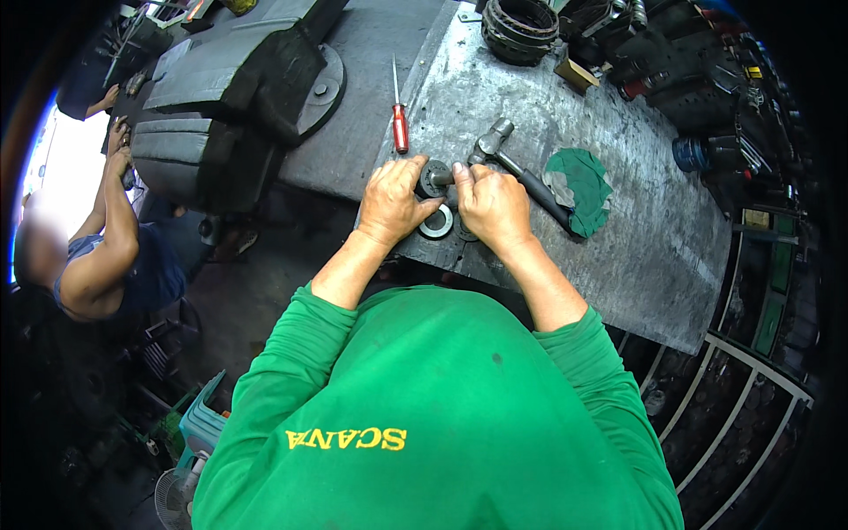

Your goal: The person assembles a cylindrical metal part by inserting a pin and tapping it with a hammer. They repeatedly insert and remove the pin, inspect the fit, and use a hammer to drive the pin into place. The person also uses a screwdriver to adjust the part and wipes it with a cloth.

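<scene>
My left hand (pixel 391 201) is closed around the side of a dark round metal part (pixel 433 184) at the bench's near edge. A short metal shaft (pixel 444 177) sticks out of this part toward the right. My right hand (pixel 495 208) pinches the shaft's end between thumb and fingers. Just below the part, by my left thumb, lies a bright metal ring (pixel 426 229). A second dark disc (pixel 465 231) lies partly hidden under my right hand. Beyond that hand rests a ball-peen hammer (pixel 539 190), its head pointing away from me.
A red-handled screwdriver (pixel 400 128) lies ahead on the metal bench (pixel 654 256). A green cloth (pixel 583 181) covers part of the hammer handle. Dark ring-shaped parts (pixel 521 31) stand at the back. A large vise (pixel 221 115) is at left, where another person (pixel 115 238) works.
</scene>
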The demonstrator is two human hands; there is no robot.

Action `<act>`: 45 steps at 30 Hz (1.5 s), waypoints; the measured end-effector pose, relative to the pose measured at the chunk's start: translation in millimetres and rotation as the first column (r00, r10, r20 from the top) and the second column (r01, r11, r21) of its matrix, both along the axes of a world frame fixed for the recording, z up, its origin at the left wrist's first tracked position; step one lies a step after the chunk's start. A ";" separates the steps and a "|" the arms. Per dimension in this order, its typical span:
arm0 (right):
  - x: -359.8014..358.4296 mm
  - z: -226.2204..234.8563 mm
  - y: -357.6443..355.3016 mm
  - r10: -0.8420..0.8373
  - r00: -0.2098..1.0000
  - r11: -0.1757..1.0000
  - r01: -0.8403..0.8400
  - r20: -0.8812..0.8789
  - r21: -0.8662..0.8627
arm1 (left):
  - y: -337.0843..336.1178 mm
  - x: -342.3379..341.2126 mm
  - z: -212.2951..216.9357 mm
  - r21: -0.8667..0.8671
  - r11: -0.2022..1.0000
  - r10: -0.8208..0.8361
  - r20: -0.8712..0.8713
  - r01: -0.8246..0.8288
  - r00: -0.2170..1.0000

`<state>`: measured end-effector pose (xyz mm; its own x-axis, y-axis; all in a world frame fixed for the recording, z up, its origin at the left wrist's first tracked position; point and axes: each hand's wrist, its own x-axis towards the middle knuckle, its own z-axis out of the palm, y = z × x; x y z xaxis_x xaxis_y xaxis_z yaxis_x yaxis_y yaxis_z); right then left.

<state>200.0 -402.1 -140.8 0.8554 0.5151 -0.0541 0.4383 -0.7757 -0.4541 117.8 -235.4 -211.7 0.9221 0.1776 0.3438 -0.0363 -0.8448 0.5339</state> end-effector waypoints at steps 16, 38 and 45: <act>21.6 -5.4 -21.9 0.363 0.917 0.923 -0.378 0.169 0.069 | 4.9 5.7 15.3 0.036 0.996 -0.081 -0.013 0.081 0.997; 3.4 7.2 -33.1 0.146 0.980 0.984 -0.159 0.138 0.085 | 0.3 8.7 21.2 0.059 0.994 -0.089 -0.037 0.091 0.995; 14.1 -4.6 -35.0 0.246 0.960 0.958 -0.262 0.138 0.115 | 0.6 7.8 22.1 0.057 0.993 -0.100 -0.041 0.102 0.994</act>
<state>214.2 -437.2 -145.3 0.6916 0.7116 0.1237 0.6708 -0.5692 -0.4755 125.6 -234.8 -189.6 0.9469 0.0631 0.3152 -0.1040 -0.8676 0.4863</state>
